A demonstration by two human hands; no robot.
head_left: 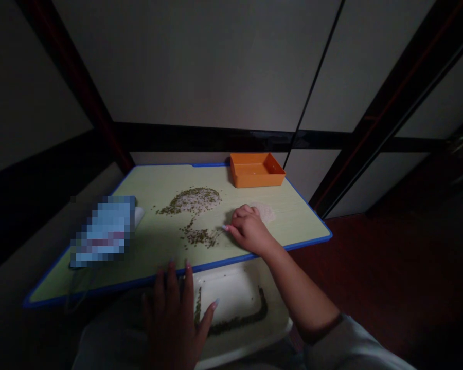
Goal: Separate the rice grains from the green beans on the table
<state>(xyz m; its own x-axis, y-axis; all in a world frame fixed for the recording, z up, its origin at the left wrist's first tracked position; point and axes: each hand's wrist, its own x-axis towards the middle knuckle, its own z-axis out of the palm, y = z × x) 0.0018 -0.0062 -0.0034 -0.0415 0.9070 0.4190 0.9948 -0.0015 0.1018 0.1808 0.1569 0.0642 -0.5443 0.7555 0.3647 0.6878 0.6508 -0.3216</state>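
Observation:
My right hand (249, 229) is curled, palm down, over the pale green table (293, 221). Thin greyish streaks by its thumb may be a slender tool; I cannot make it out. Just left of the thumb lies a small patch of dark green beans and pale grains (200, 236). Beyond it sits a larger mixed pile of beans and grains (195, 200). A heap of pale grains (265, 211) lies beside the right knuckles. My left hand (173, 303), in shadow, has its fingers spread at the left side of a white tray (250, 344) below the table edge.
An orange open box (259, 180) stands at the table's back right. At the left lies a blurred-out blue item (106, 231). Dark green beans (235, 325) line the white tray's inner edges. A panelled wall (216, 67) rises behind the table.

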